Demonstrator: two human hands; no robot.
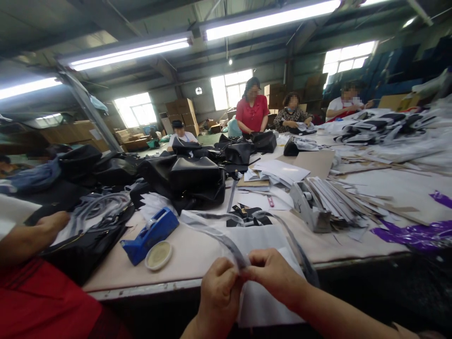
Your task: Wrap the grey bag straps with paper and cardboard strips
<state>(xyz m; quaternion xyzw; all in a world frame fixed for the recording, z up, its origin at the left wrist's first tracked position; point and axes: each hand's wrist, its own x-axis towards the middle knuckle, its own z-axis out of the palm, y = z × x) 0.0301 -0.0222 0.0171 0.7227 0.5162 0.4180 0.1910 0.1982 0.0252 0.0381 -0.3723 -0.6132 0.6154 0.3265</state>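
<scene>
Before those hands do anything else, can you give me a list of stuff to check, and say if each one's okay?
1. Left hand has the wrapped strip: ok, fingers closed at its near end.
2. Right hand is there too: ok, its fingertips meet the left hand's.
3. Exact spot pinched: cannot tell, fingers hide it.
4. White sheet lies wholly on the table: not ok, it reaches past the front edge.
5. Blue tape dispenser is clear of both hands: ok, it stands apart.
6. Co-worker's hand is clear: ok, over at far left.
</scene>
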